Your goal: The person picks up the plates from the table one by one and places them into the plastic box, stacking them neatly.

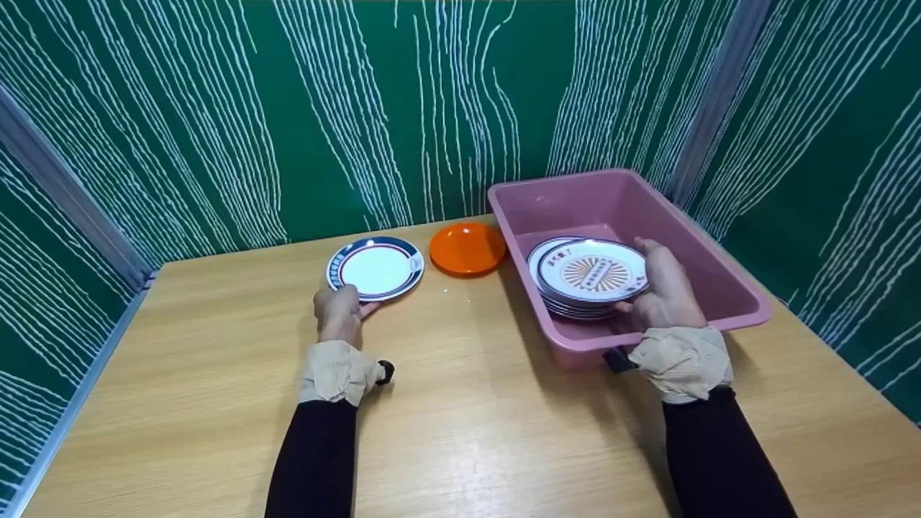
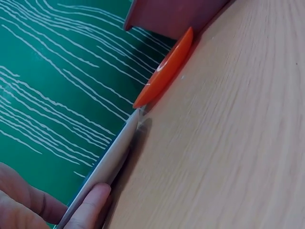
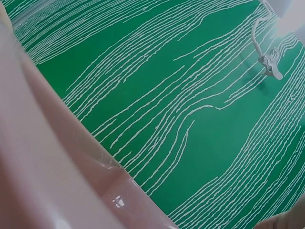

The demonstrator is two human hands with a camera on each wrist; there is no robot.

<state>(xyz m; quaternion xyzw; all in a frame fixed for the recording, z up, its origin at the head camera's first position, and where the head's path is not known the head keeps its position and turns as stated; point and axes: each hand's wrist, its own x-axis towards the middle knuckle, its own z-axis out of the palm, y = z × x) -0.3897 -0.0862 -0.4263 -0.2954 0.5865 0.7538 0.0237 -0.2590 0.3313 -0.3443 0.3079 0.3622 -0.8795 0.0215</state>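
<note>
The left hand [image 1: 337, 314] grips the blue-rimmed plate [image 1: 375, 270] by its near edge, one finger beneath, probably to support it over the table [image 1: 468, 403]. The right hand [image 1: 669, 288] holds the printed plate [image 1: 593, 273] above stacked plates [image 1: 575, 314] inside the pink basin [image 1: 568, 205]. Both held plates face upward; being round, they have no long axis.

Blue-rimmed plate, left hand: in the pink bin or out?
Out: the head view shows the blue-rimmed plate left of the pink bin, the left hand gripping its near edge.

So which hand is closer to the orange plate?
Left hand: it's left of the orange plate, holding the blue-rimmed plate. The right hand is farther right, at the tub.
</note>
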